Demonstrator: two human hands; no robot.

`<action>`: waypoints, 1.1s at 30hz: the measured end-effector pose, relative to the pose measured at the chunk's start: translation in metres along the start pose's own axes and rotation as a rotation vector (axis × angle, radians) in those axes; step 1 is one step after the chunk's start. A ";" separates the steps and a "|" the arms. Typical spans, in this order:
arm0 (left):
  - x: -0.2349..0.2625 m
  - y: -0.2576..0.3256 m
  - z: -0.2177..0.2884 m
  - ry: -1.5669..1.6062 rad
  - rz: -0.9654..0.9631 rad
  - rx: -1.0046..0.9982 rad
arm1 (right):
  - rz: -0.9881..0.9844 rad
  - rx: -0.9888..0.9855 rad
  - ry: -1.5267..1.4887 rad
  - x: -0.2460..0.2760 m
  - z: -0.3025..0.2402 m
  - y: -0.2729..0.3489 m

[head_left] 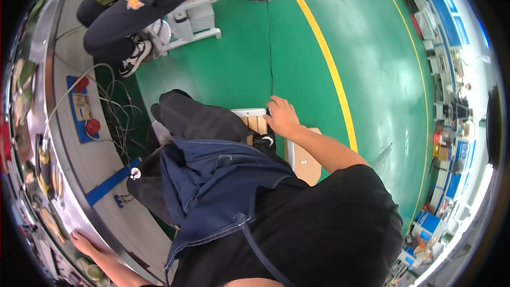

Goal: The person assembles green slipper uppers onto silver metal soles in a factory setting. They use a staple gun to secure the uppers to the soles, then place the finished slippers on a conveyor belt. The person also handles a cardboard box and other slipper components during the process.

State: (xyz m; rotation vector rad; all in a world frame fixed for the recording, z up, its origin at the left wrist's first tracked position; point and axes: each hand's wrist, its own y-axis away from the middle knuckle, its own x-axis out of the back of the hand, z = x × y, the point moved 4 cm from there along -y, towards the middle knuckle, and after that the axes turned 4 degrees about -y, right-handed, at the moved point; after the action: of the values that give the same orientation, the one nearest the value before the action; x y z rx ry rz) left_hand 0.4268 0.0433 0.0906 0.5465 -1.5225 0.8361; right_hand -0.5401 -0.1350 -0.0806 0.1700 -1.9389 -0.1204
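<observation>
My left hand [83, 242] lies at the metal edge of the workbench [98, 228], at the lower left. Its fingers are stretched out, and I see nothing in them. Near it on the bench are pliers-like tools with yellow handles [44, 172] and greenish pieces [91, 269] whose kind I cannot make out. My right arm reaches forward, and my right hand [282, 116] is closed over the dark end of a white chair bar [249, 112], beside the seat's wooden slats [257, 124]. A dark blue apron [212, 180] covers my lap.
Ahead on the left, another person [133, 0] sits on a white-framed chair [194, 24]. Cables [114, 101] hang beside a blue panel with red sockets [82, 109]. A cardboard box [307, 162] stands to my right. Further right, a yellow line [334, 69] crosses the green floor toward shelving [451, 138].
</observation>
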 end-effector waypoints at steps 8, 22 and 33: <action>0.028 0.077 0.041 -0.113 -0.049 0.112 | 0.035 -0.358 -0.546 0.017 0.042 0.057; 0.053 0.168 0.157 -0.829 -0.363 -0.106 | 0.007 -0.510 -0.902 -0.012 0.049 0.069; 0.035 0.200 0.257 -0.553 -0.435 -0.075 | 0.013 -0.489 -0.993 -0.015 0.056 0.071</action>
State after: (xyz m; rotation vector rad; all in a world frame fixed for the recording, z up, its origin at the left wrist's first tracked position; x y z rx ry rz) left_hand 0.1066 -0.0251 0.0917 1.0688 -1.8240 0.2956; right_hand -0.5908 -0.0627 -0.1030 -0.2897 -2.8076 -0.7808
